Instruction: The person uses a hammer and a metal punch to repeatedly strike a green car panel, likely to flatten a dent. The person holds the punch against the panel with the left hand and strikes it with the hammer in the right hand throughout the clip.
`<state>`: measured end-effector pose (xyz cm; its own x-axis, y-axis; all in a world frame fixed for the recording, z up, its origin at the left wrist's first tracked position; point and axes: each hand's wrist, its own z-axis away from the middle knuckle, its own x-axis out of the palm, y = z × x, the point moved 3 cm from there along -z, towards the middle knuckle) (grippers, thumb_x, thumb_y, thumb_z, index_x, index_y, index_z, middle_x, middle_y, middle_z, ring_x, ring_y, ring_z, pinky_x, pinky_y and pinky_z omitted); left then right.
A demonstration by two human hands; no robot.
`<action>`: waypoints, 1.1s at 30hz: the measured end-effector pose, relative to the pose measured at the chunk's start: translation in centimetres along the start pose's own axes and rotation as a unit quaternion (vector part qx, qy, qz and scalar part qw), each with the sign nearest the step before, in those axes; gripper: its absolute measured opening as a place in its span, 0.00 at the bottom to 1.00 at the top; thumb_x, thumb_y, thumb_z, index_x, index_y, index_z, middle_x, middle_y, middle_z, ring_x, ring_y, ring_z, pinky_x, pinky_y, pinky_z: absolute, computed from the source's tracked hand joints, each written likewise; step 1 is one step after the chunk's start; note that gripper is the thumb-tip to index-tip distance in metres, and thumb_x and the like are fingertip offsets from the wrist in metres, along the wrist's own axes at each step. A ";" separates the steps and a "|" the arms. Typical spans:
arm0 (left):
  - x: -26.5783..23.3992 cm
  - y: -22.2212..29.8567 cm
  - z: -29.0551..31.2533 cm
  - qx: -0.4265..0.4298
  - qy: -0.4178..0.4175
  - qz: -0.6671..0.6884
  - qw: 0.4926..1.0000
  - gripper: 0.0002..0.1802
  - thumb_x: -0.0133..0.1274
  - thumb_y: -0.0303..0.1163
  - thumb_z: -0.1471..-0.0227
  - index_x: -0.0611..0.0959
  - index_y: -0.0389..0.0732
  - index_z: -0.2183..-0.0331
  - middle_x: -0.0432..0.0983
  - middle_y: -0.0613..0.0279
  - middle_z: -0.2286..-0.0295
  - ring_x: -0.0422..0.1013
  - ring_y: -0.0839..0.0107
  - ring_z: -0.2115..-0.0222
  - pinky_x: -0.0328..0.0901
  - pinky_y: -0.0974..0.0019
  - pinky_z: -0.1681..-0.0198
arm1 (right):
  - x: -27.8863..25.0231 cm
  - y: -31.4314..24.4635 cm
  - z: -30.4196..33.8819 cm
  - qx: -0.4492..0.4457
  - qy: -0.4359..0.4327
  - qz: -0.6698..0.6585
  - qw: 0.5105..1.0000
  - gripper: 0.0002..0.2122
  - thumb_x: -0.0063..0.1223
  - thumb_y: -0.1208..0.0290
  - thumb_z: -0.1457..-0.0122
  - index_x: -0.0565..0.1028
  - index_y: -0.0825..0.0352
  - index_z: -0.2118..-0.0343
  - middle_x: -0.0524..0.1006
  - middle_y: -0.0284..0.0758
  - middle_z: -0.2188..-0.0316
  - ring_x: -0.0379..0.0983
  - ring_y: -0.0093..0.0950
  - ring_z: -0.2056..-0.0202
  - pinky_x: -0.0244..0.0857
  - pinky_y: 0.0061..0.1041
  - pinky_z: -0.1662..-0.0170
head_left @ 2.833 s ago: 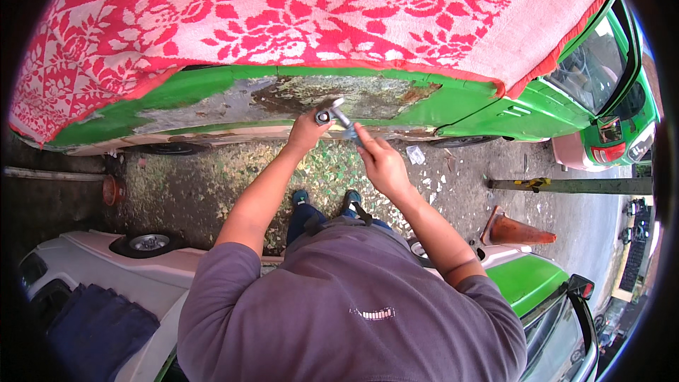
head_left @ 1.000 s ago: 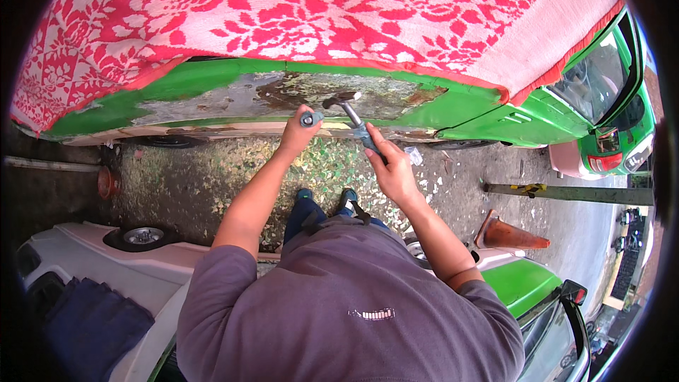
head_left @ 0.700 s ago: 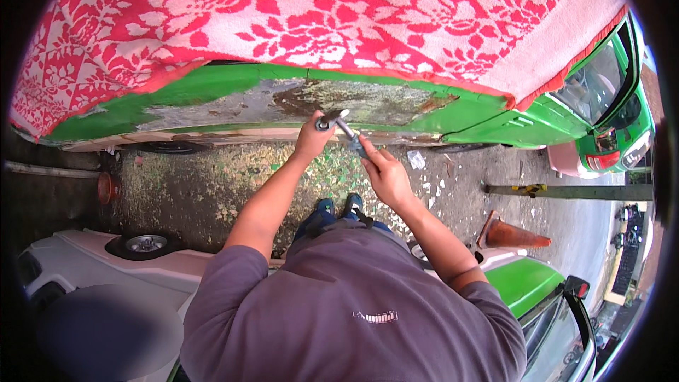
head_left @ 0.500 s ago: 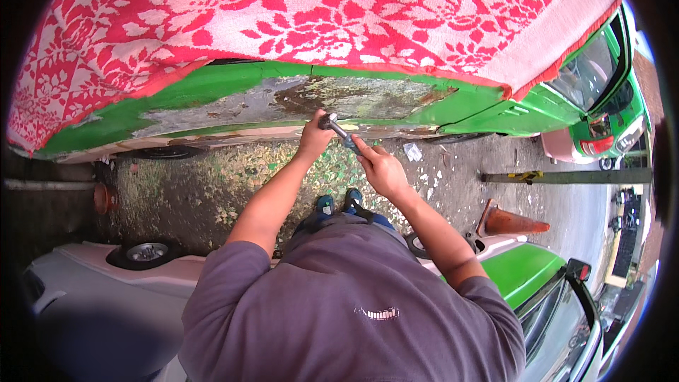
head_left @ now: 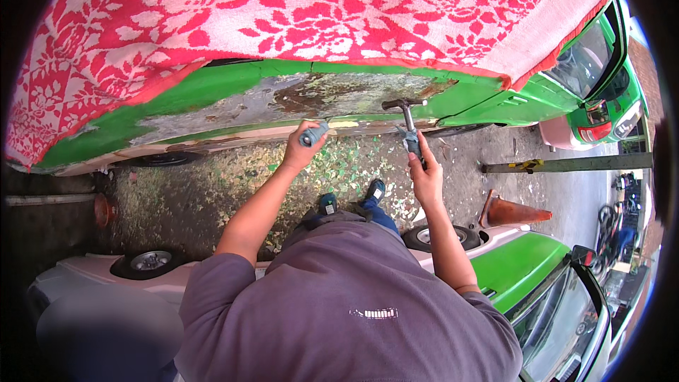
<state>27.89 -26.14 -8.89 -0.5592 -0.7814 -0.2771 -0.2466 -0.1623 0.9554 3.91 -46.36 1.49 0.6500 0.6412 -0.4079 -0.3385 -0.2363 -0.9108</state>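
My right hand (head_left: 427, 177) is closed around the grey-blue grip of a hammer (head_left: 408, 116), held upright with its metal head level with the lower part of the car's side. In my left hand (head_left: 303, 153) is a short grey-blue cylindrical tool handle (head_left: 315, 134), its round end facing me; the kind of tool cannot be made out. The two tools are apart. Just beyond them runs the green car's side (head_left: 233, 106), where a long patch is stripped to grey and rusty brown. Whether the hammer head touches that panel is unclear.
A red and pink floral cloth (head_left: 318, 14) drapes the car's upper part. Paint flakes (head_left: 212, 191) litter the ground around my feet. To the right are an orange cone (head_left: 516, 211) and a post (head_left: 573, 163). Another car (head_left: 516, 272) stands behind me.
The hammer and my right hand have swung right, away from my left hand. My left hand has shifted slightly left and down with its tool. My right foot has stepped right.
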 end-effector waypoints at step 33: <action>1.5 0.9 -1.6 0.111 -0.115 -0.060 0.985 0.21 0.63 0.20 0.60 0.77 0.40 0.61 0.79 0.55 0.58 0.77 0.59 0.57 0.68 0.62 0.53 | -1.9 1.2 -0.1 0.049 -0.051 -0.011 0.997 0.25 0.53 0.75 0.38 0.66 0.57 0.37 0.74 0.49 0.46 0.70 0.32 0.43 0.64 0.28 0.45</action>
<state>28.07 -28.44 -8.30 -0.6738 -0.6037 -0.4260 -0.4740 -0.0891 0.8760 2.35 -47.90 1.16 0.5866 0.7183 -0.3742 -0.3933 -0.1513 -0.9069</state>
